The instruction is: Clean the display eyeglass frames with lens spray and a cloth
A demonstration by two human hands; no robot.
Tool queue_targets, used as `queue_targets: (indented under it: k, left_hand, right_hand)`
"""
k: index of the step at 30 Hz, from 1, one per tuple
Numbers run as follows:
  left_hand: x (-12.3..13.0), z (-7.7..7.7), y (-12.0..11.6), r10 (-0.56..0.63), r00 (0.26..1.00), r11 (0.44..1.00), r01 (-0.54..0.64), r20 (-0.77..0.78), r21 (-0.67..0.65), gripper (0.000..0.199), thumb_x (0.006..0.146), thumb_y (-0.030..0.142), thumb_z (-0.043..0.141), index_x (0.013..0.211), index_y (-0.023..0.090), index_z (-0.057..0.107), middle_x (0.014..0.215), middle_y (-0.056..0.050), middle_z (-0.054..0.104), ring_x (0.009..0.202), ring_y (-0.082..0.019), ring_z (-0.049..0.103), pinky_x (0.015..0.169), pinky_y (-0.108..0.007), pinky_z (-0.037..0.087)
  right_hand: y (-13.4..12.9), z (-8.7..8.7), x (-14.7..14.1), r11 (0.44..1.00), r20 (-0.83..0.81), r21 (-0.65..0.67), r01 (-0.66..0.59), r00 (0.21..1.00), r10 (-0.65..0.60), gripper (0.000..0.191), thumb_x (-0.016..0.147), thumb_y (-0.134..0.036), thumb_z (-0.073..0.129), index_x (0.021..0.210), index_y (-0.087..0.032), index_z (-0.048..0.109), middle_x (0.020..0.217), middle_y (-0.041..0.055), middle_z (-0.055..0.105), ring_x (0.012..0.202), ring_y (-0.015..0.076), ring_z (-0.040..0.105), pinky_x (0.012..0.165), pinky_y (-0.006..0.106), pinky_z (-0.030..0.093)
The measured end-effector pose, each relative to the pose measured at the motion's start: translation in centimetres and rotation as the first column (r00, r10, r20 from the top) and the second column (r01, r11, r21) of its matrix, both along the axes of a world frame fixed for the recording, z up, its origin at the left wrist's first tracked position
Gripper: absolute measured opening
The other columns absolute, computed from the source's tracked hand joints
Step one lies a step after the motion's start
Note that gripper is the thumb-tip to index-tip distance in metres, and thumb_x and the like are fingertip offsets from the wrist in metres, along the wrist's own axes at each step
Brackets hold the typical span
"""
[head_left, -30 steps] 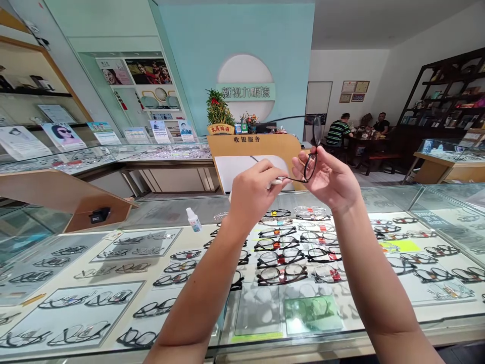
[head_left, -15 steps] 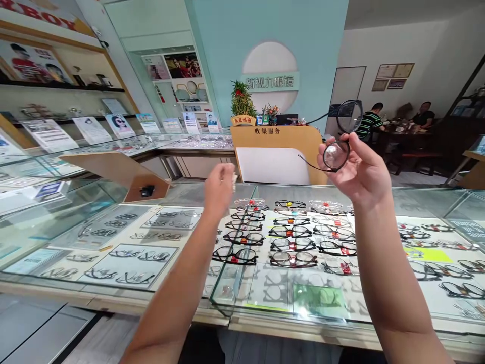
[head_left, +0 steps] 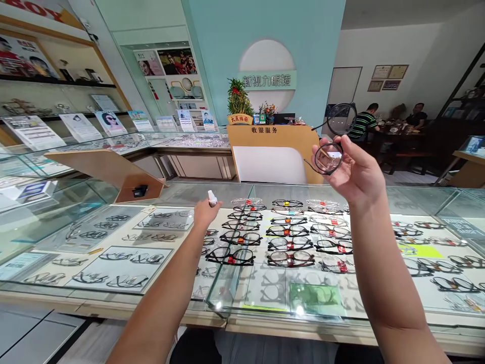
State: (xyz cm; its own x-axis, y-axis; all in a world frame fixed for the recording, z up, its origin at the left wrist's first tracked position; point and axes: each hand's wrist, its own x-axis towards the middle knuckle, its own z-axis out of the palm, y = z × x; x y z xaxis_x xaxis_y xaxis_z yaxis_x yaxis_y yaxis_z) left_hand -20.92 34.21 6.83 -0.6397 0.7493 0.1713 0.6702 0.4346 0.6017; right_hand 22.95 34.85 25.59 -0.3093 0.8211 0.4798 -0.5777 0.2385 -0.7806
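Observation:
My right hand (head_left: 359, 172) holds up a pair of round, dark-rimmed eyeglasses (head_left: 316, 164), pinched near the bridge between thumb and fingers. One lens stands above the other, and the temples point left. Lower and to the left, my left hand (head_left: 205, 213) is wrapped round what looks like a small spray bottle (head_left: 212, 197). Only its white top sticks out above the fist; the fingers cover the rest. Rows of eyeglasses (head_left: 290, 231) with coloured tags on their bridges lie on the glass counter beneath and between my hands.
The glass display counter (head_left: 227, 321) runs across in front of me, with more frames inside it. A tilted wooden board (head_left: 109, 169) stands on its left part. Behind are a cashier desk (head_left: 269, 146) and two people (head_left: 364, 123) at a table on the right.
My left hand has moved down and slightly left, turning so the bottle's white top shows. My right hand has shifted slightly left in view with the eyeglasses, whose lenses are turned a little.

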Motion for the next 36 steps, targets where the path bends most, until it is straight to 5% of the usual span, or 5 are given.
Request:
queue_targets:
  k: [6,13,19,24,36]
  left_hand:
    - [1.3,2.4,-1.4,0.021,0.992,0.97,-0.051,0.128,0.236,0.019,0.09,0.035,0.058,0.101,0.02,0.056,0.093,-0.008,0.064,0.1,-0.03,0.063,0.096,-0.044,0.052]
    - [10.7,12.0,-1.7,-0.402,0.897,0.783,0.233,0.184,0.577,0.024,0.077,0.036,0.061,0.097,0.024,0.056,0.099,-0.004,0.064,0.09,-0.019,0.064,0.082,-0.032,0.063]
    - [20.4,19.8,-4.1,-0.908,0.382,0.369,0.539,0.171,0.757,0.045,0.088,0.068,0.059,0.077,0.025,0.056,0.08,-0.007,0.06,0.077,-0.021,0.063,0.057,-0.032,0.059]
    - [22.4,20.2,-3.8,-0.903,0.404,0.393,0.641,0.145,0.66,0.091,0.08,0.107,0.009,0.065,0.026,0.051,0.065,-0.013,0.058,0.077,-0.029,0.069,0.052,-0.04,0.059]
    - [20.9,18.9,-1.8,-0.919,0.256,0.394,0.63,0.3,0.669,0.092,0.08,0.105,0.005,0.06,0.026,0.047,0.063,-0.009,0.052,0.061,-0.023,0.058,0.049,-0.038,0.053]
  right_hand:
    - [-1.3,0.1,-0.2,0.998,0.03,0.054,0.017,0.999,-0.018,0.035,0.077,-0.049,0.095,0.088,-0.029,0.068,0.122,0.0026,0.08,0.134,0.0305,0.07,0.106,0.046,0.062]
    - [-3.1,0.8,0.3,0.991,0.074,0.131,0.035,0.996,-0.045,0.036,0.079,-0.047,0.095,0.086,-0.029,0.066,0.107,0.0012,0.081,0.122,0.0232,0.073,0.107,0.04,0.059]
    - [-3.1,0.7,0.0,0.992,0.093,0.127,0.009,0.995,-0.021,0.033,0.082,-0.044,0.094,0.085,-0.027,0.065,0.101,0.0021,0.081,0.114,0.0215,0.075,0.104,0.038,0.059]
    - [-2.6,0.4,-0.4,0.993,0.112,0.076,-0.094,0.99,0.085,0.03,0.083,-0.039,0.094,0.085,-0.025,0.067,0.097,0.0017,0.08,0.102,0.0181,0.076,0.099,0.034,0.061]
    - [-1.3,-0.4,-2.4,0.977,0.108,-0.065,-0.203,0.972,0.21,0.027,0.084,-0.035,0.093,0.084,-0.022,0.069,0.096,0.0008,0.079,0.095,0.0142,0.074,0.096,0.029,0.06]
